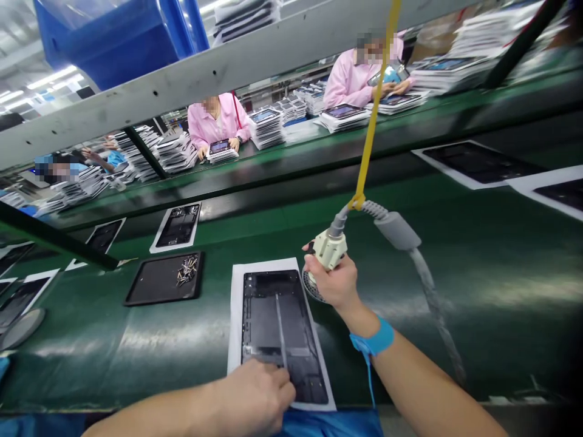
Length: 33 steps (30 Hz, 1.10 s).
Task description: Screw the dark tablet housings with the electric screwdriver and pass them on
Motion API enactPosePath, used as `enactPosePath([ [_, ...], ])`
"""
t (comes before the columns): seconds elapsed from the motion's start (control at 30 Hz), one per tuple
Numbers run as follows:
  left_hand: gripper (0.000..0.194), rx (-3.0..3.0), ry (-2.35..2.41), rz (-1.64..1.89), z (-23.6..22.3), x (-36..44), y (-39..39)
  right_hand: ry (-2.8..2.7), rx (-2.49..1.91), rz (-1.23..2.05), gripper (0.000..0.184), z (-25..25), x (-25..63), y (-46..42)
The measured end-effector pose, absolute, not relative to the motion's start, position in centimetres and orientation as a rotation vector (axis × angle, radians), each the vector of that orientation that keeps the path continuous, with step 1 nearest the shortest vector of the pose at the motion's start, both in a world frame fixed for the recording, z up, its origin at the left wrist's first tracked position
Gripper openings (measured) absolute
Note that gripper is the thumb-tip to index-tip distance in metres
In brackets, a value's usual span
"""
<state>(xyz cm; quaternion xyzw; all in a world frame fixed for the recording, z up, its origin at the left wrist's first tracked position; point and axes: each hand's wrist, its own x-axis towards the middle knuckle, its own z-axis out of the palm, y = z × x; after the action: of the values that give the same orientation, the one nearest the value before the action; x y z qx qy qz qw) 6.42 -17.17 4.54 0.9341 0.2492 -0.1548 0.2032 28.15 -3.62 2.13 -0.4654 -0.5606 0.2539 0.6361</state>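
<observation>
My right hand (334,280) is wrapped round a cream-coloured hand-held tool (330,249) that hangs from a yellow strap (370,142). A round, perforated grey disc (312,285) shows below the fingers, at the tool's lower end. In front of me a black tablet back housing (262,315) lies on a white sheet (235,303). My left hand (259,391) rests over the housing's lower end with its fingers curled. A thin pale strip (280,328) runs up the housing from those fingers. What the fingertips hold, if anything, is hidden.
A black tray (155,282) with small metal screws (186,270) stands left on the green belt (182,340). Other housings (180,226) lie on sheets further off. A grey cable (428,285) trails at right. Two people in pink (218,121) sit opposite, behind a metal beam (182,85).
</observation>
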Motion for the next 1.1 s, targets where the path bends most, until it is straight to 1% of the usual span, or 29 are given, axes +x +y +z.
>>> enactPosePath([
  [0.17,0.006,2.611,0.766,-0.302,2.9,6.6,-17.7,-1.263,-1.077,0.576,0.023,2.6,28.2,-3.8],
  [0.23,0.005,2.606,0.739,-0.226,3.0,6.5,-17.5,-1.245,-1.086,0.586,0.024,2.5,28.2,-3.8],
  [0.33,0.012,2.56,0.726,-0.081,4.2,5.3,-16.1,-1.235,-1.105,0.587,0.024,2.3,28.2,-3.9],
  [0.43,0.015,2.491,1.079,0.095,6.1,1.5,-12.7,-1.239,-1.1,0.572,0.022,2.2,28.3,-3.9],
  [0.57,0.017,2.261,1.896,0.268,7.8,-6.9,-7.5,-1.239,-1.096,0.563,0.022,2.1,28.3,-3.8],
  [0.67,0.019,2.041,2.251,0.188,8.0,-12.7,-5.4,-1.233,-1.095,0.553,0.027,1.9,28.2,-3.8],
  [0.77,0.023,1.94,2.347,0.103,7.4,-16.1,-4.8,-1.243,-1.091,0.553,0.03,1.7,28.3,-3.7],
  [0.93,0.025,1.836,2.399,0.092,6.3,-17.0,-4.1,-1.263,-1.115,0.539,0.028,1.8,28.4,-3.8],
  [1.03,0.031,1.819,2.405,0.108,6.1,-16.8,-2.9,-1.254,-1.113,0.54,0.029,1.8,28.4,-3.8],
  [1.1,0.03,1.829,2.379,0.041,6.1,-16.7,-2.1,-1.245,-1.115,0.544,0.028,1.8,28.4,-3.8],
])
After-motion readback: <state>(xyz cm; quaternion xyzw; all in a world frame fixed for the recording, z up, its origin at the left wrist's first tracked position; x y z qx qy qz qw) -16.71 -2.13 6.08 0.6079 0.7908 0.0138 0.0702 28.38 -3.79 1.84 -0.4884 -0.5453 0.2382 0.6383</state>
